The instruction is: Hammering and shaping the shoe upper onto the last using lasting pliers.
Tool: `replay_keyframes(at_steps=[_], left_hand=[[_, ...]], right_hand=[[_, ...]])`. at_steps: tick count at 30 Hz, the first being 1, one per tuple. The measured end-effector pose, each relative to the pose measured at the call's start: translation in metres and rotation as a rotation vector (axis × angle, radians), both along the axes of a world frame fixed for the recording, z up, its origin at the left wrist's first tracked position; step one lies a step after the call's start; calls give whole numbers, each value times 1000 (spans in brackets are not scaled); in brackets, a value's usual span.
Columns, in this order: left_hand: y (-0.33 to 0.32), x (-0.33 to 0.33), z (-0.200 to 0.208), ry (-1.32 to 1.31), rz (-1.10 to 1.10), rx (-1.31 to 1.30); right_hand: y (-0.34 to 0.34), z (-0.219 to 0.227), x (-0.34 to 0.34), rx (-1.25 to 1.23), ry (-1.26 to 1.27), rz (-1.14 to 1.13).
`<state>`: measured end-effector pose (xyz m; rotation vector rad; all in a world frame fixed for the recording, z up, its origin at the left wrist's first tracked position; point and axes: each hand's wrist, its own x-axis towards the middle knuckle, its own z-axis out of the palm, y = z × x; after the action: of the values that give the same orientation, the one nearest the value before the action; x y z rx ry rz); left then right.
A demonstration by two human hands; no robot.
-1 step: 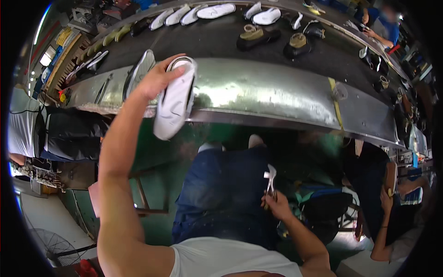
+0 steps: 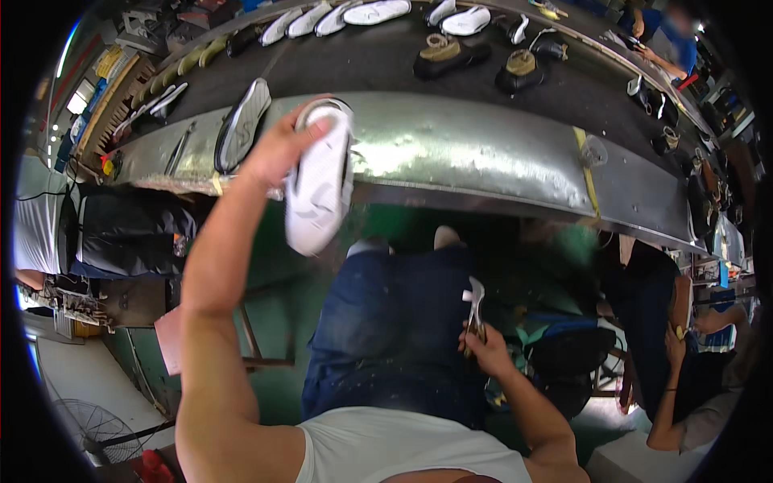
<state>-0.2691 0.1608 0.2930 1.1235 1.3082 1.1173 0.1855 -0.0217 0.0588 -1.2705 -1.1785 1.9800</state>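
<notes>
Two hands are busy: your left hand (image 2: 283, 151) grips a white shoe (image 2: 319, 197) near its upper end, and your right hand (image 2: 488, 351) is closed round the handles of a silver-headed, pincer-like tool (image 2: 477, 299), low beside your right thigh. Your left thumb lies pressed on the shoe's pale face while the other fingers go behind it, mostly out of sight, so you cannot tell how far they wrap. The shoe hangs tilted, its lower end in front of the edge of the metal ledge (image 2: 467, 133) and above the floor; whether its back touches the ledge does not show. It looks light enough for one hand, probably stiff along its length with a little give at the rim, and its smooth face may slide under a damp thumb. A hold on the upper end, thumb on the face and fingers behind, seems sound; a grip nearer the middle would likely swing less. Just left of that hand, a dark-edged shoe (image 2: 244, 127) leans across the ledge, and more white shoes (image 2: 376, 12) line the dark belt (image 2: 354, 68) beyond.
</notes>
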Motion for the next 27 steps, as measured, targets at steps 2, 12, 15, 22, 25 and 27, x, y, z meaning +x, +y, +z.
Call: replay_keyframes(at_steps=[2, 12, 15, 22, 25, 27], left_hand=[[-53, 51, -37, -212, -17, 30], [-159, 153, -163, -324, -236, -34], [-160, 158, -163, -201, -288, 17], [-159, 145, -157, -198, -395, 125], [-156, 142, -164, -299, -369, 94], [-153, 138, -168, -273, -348, 13]], right_hand=[[0, 26, -3, 98, 15, 3], [23, 115, -55, 523, -495, 228], [51, 111, -75, 769, -514, 135], [85, 103, -75, 619, -111, 177], [77, 95, -80, 241, 11, 43], [62, 93, -70, 317, -63, 14]])
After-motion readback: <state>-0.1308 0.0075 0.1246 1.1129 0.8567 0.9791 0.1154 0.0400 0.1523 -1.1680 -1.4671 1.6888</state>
